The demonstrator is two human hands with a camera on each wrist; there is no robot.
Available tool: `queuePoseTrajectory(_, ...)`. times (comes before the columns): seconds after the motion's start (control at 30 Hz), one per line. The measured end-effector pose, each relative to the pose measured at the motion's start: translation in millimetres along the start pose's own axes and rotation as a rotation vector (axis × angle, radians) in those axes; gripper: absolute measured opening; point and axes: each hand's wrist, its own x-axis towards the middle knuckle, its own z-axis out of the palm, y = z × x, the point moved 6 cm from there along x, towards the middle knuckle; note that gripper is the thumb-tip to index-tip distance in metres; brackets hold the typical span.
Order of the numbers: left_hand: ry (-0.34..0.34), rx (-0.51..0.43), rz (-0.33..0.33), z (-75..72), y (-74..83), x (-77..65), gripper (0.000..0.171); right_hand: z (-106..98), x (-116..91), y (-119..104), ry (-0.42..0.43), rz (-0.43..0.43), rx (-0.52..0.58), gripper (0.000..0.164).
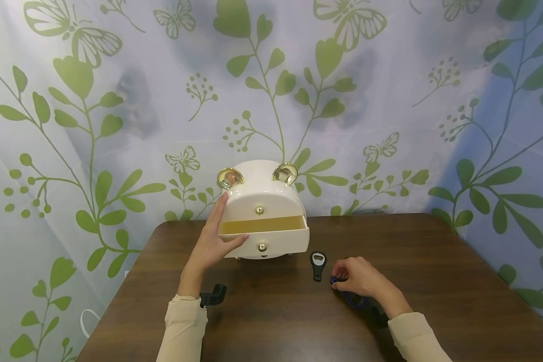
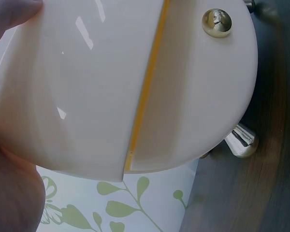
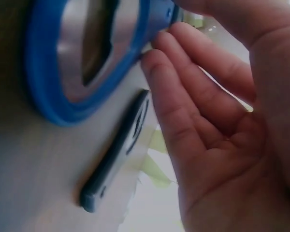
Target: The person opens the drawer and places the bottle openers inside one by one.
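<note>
A glossy white cabinet [image 1: 260, 196] with gold ears and round knobs stands at the back of the table. One drawer [image 1: 282, 242] is pulled out, showing a yellow inside. My left hand [image 1: 211, 245] rests at its left side, index finger straight up along the cabinet and thumb across the drawer front [image 2: 92, 96]. Farther right, my right hand [image 1: 362, 276] pinches the handle end of a blue-rimmed bottle opener [image 1: 355, 300], whose metal head [image 3: 70, 63] shows in the right wrist view. A black bottle opener [image 1: 318, 261] lies between cabinet and right hand.
The brown wooden table [image 1: 271, 311] ends at a leaf-and-butterfly patterned cloth [image 1: 389, 100] behind. Below the drawer, a small silver foot [image 2: 241, 140] supports the cabinet. A white cord [image 1: 86, 324] hangs at the left edge.
</note>
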Motion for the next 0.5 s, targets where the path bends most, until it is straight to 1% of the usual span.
queuePoseTrajectory(0.2, 0.001, 0.001, 0.005, -0.6, 0.4, 0.7, 0.114, -5.0, -3.3, 0.5, -0.04, 0.046, 0.024, 0.022)
queuePoseTrajectory(0.23, 0.0, 0.001, 0.005, -0.6, 0.5, 0.8, 0.114, -6.0, -4.0, -0.2, -0.044, 0.048, 0.021, 0.022)
queuePoseTrajectory(0.47, -0.001, -0.007, 0.003, -0.3, 0.8, 0.2, 0.114, -7.2, -9.3, -2.5, -0.089, 0.131, 0.017, 0.024)
queuePoseTrajectory(0.5, -0.001, -0.008, 0.004, -0.2, 0.9, 0.2, 0.114, -7.1, -9.7, -2.9, -0.09, 0.132, 0.015, 0.024)
